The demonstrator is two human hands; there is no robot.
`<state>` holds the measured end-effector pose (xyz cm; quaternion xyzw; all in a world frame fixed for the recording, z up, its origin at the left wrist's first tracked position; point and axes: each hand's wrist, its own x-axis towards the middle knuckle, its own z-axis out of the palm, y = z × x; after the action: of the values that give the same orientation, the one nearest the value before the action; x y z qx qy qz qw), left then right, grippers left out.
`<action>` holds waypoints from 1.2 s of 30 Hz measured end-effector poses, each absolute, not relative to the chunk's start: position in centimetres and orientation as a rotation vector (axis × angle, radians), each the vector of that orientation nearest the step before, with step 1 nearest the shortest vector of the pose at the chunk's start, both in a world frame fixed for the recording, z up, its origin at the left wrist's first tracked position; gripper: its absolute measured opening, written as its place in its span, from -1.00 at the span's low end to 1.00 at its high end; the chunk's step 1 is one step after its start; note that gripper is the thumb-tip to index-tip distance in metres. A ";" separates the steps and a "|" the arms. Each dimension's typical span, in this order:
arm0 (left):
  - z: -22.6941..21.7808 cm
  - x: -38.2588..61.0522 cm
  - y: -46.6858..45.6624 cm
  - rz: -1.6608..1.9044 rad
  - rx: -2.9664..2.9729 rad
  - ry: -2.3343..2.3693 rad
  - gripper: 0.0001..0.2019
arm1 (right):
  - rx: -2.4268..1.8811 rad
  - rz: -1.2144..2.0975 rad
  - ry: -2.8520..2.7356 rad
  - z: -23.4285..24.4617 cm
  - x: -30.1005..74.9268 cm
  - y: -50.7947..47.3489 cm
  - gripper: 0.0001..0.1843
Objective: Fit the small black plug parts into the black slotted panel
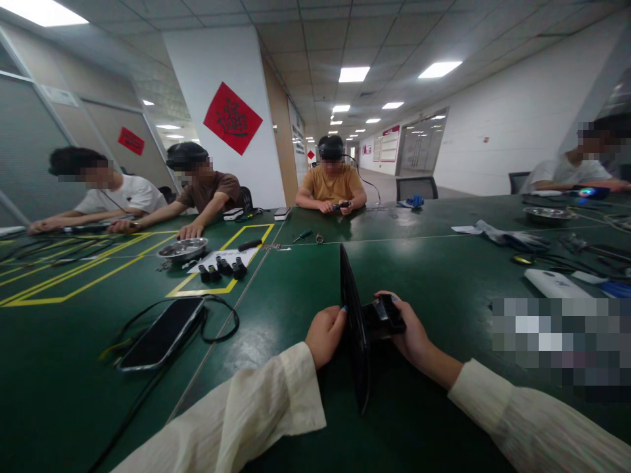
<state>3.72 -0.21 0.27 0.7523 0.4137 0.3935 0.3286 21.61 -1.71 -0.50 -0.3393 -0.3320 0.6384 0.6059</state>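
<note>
A thin black flat panel point(353, 328) stands on its edge on the green table point(296, 289), seen edge-on. My left hand point(326, 335) grips the panel's left face, fingers curled round its edge. My right hand point(407, 328) is closed on a black bracket piece point(384, 316) that sits against the panel's right face. Cream sleeves cover both my forearms.
A phone with a black cable point(165, 332) lies at my left. Farther off are a metal bowl point(182, 249), small black parts point(221, 268) and yellow floor-tape lines. Several other people sit round the table. A white device point(555, 284) and cables lie at right.
</note>
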 end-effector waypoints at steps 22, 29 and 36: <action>0.6 3.7 -0.3 1.058 1.917 1.091 -0.60 | -0.852 1.457 -0.773 -0.4 21.6 -1.7 -0.66; 0.1 3.6 -0.2 1.058 1.894 1.092 -0.58 | -0.860 1.455 -0.763 -0.4 21.6 -1.6 -0.65; 0.2 3.6 -0.1 1.034 1.885 1.104 -0.62 | -0.869 1.471 -0.779 -0.7 21.8 -1.6 -0.63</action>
<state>3.61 -0.10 0.17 0.7292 0.4272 0.4000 0.3546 21.76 -1.58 -0.73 -0.3735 -0.3346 0.6320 0.5908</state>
